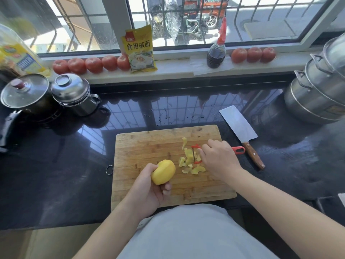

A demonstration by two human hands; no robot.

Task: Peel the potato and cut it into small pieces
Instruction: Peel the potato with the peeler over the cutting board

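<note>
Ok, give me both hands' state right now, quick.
Left hand: grips the peeled potato above the cutting board.
Right hand: holds the red peeler over the peelings.

One wide-angle view, worn on the head, looks forward and steeply down past the person's own torso and both forearms. It sits close above the left hand [149, 186] and right hand [218, 157], which fall near the frame's centre over the board [149, 144]. Beyond the hands the view reaches across the counter [56, 174] to the window [186, 21] at the top edge. Straight lines bow towards the edges. No second view shares the scene.
</note>
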